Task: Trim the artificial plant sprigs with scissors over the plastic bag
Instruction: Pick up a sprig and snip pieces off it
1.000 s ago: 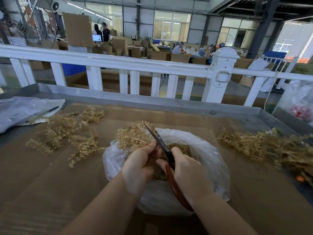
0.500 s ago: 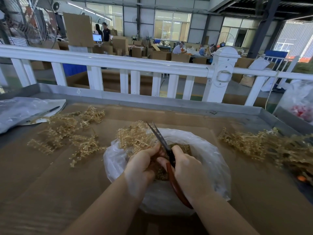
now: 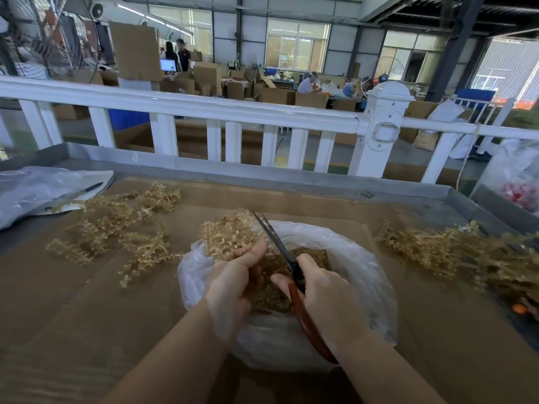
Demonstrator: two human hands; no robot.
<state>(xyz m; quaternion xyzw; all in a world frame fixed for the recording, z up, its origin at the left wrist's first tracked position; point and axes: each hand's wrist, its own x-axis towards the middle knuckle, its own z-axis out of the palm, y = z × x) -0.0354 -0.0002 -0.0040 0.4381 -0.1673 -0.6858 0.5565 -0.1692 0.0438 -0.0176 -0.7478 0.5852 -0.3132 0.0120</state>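
Observation:
My left hand grips a golden-tan artificial sprig by its stem above the left rim of an open clear plastic bag. My right hand holds red-handled scissors, whose blades point up and away beside the sprig with the tips slightly apart. Brown trimmings lie inside the bag under both hands. The stem itself is hidden by my left fingers.
A pile of sprigs lies on the cardboard at the left, a larger heap at the right. Clear bags with a pen sit far left. A white fence runs behind the metal-edged table.
The scissor blades have shifted slightly right and their tips have parted a little. My left thumb has slid higher up the sprig. Both hands stay over the bag.

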